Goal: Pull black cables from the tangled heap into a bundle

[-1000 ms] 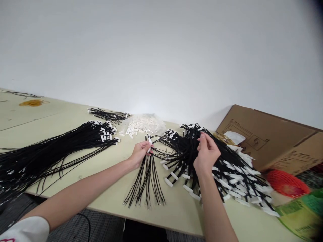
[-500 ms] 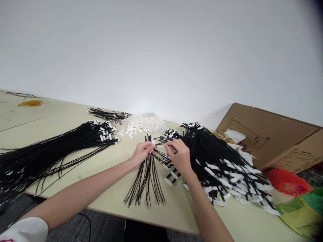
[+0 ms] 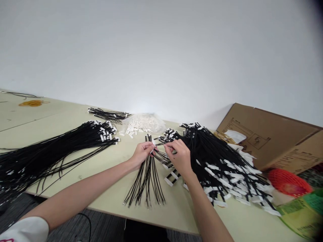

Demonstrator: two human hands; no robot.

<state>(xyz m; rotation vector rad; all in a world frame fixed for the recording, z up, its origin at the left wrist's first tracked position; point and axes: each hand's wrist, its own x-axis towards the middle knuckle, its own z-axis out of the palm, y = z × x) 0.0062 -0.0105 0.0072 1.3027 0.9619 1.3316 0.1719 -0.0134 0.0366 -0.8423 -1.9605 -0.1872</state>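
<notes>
My left hand (image 3: 142, 153) is closed in a pinch on a small white connector (image 3: 153, 143), above a fan of thin black wires (image 3: 148, 183). These spread towards the table's front edge, with bare or metal-tipped ends. To the right, my right hand (image 3: 179, 154) pinches a thin black wire (image 3: 161, 145) between thumb and forefinger, close to the white piece. Its fingers partly hide where the wire runs. More black wires with white ends (image 3: 170, 132) lie just behind and under the right hand.
On the left lies a thick bundle of black wires (image 3: 63, 144) with white connectors. A clear bag of white connectors (image 3: 147, 122) sits at the back. To the right are a big pile of taped wires (image 3: 214, 151), a cardboard box (image 3: 254, 134) and red netting (image 3: 289, 182).
</notes>
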